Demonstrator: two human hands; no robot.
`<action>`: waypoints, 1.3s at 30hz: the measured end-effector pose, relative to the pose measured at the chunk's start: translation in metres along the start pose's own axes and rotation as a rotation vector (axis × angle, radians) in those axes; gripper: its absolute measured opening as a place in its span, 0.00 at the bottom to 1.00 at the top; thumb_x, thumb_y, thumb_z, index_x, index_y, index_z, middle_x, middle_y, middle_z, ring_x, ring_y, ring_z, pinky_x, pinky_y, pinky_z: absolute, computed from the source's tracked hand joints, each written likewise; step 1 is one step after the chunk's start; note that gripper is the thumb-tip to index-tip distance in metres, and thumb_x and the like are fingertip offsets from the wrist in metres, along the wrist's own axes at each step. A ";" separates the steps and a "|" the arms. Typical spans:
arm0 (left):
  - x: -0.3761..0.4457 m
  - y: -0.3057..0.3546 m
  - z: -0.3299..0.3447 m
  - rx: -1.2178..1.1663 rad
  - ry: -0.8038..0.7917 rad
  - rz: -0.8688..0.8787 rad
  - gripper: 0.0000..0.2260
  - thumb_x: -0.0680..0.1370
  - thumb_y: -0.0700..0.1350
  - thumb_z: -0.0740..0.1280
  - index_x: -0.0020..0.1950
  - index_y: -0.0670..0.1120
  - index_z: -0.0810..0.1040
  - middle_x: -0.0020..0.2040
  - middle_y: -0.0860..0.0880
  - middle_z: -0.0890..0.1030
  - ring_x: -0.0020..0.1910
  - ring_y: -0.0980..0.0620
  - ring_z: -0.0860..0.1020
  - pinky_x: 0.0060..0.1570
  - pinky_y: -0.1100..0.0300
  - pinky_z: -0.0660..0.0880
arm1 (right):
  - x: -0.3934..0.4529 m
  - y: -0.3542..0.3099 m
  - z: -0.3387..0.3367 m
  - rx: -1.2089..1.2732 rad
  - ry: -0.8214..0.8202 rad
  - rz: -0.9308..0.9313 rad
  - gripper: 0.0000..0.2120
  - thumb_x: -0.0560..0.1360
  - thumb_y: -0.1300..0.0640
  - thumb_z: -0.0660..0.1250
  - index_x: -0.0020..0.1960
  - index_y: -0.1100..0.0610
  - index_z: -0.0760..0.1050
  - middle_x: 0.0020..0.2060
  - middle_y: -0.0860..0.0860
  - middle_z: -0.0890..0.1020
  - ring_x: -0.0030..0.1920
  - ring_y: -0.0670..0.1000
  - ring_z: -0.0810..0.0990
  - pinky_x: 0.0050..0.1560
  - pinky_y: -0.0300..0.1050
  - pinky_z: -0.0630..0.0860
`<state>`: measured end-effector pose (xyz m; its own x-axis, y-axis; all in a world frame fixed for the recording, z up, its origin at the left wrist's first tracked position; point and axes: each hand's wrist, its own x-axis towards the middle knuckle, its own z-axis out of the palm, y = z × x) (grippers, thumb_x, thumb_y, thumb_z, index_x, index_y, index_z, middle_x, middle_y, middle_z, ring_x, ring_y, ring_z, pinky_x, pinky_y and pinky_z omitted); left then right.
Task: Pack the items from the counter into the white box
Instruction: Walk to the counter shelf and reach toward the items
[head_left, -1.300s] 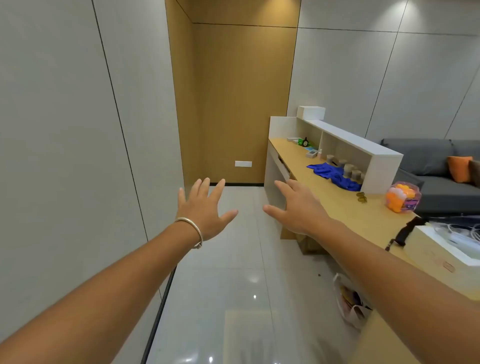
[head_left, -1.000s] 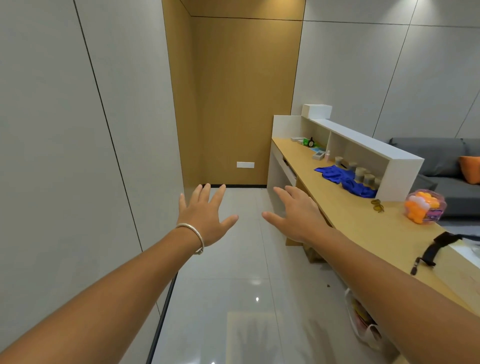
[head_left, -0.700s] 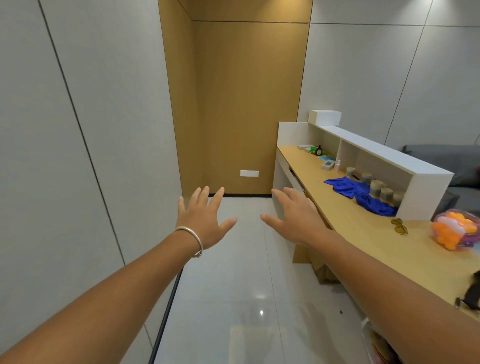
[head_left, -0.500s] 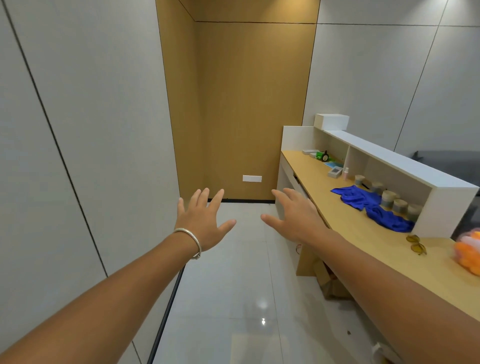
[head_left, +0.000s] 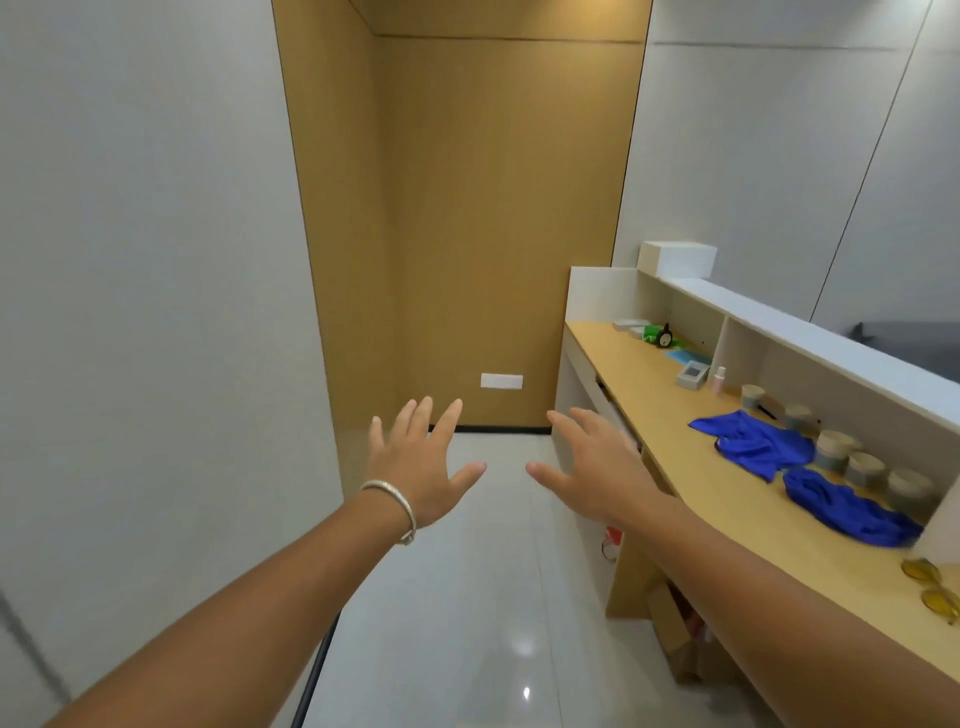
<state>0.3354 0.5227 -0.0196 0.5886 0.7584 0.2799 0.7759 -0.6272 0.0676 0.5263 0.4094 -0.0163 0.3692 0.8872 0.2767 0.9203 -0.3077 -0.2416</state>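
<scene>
A small white rectangular box (head_left: 677, 260) sits on the top ledge of the white shelf unit (head_left: 810, 332) at the right of the frame, at its far end against the grey wall; whether this is the box meant for packing I cannot tell. Below that ledge the long light wooden tabletop (head_left: 670, 441) runs along the right side, carrying the items. At its far end lie a flat white packet (head_left: 629, 327), a green package (head_left: 652, 332) and a small black round clock (head_left: 665, 339), close together. Nearer come a pale blue flat card (head_left: 687, 357), a small white square device with a screen (head_left: 692, 375) and a little pink-and-white bottle (head_left: 719, 379) just beside it. A crumpled bright blue cloth (head_left: 763, 447) spreads over the middle right, with a row of short grey jars with beige lids (head_left: 834, 450) standing behind it in the shelf recess. At the lower right edge a pair of yellow-lensed glasses (head_left: 932, 584) rests on the wood.

My left hand (head_left: 418, 467), with a silver bangle (head_left: 395, 506) on the wrist, and my right hand (head_left: 592, 467) hover in the centre of the frame over the glossy white floor (head_left: 467, 623), both empty, fingers spread, palms down, apart from each other. The right hand is just beside the tabletop's front edge.
</scene>
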 end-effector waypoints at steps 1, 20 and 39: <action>0.020 -0.005 0.006 0.004 0.004 0.002 0.35 0.76 0.69 0.49 0.78 0.57 0.44 0.80 0.48 0.48 0.79 0.49 0.44 0.74 0.39 0.43 | 0.019 0.003 0.006 -0.002 0.002 0.008 0.37 0.74 0.32 0.58 0.77 0.46 0.53 0.76 0.50 0.58 0.77 0.52 0.53 0.74 0.60 0.55; 0.349 -0.100 0.094 -0.051 -0.046 0.043 0.35 0.76 0.69 0.49 0.78 0.57 0.44 0.80 0.48 0.48 0.79 0.49 0.46 0.75 0.42 0.45 | 0.351 0.039 0.086 0.005 -0.013 0.037 0.35 0.75 0.36 0.60 0.77 0.49 0.55 0.76 0.50 0.60 0.76 0.52 0.56 0.74 0.58 0.58; 0.710 -0.103 0.216 0.006 -0.123 -0.031 0.34 0.75 0.71 0.44 0.78 0.59 0.42 0.80 0.48 0.44 0.78 0.48 0.41 0.74 0.40 0.40 | 0.712 0.159 0.188 -0.022 -0.031 0.009 0.35 0.75 0.33 0.56 0.77 0.45 0.52 0.77 0.50 0.56 0.77 0.52 0.50 0.74 0.58 0.46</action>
<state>0.7223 1.1642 -0.0342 0.5876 0.7935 0.1581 0.7952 -0.6025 0.0683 0.9111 1.0568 -0.0326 0.3737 0.8943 0.2460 0.9197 -0.3228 -0.2236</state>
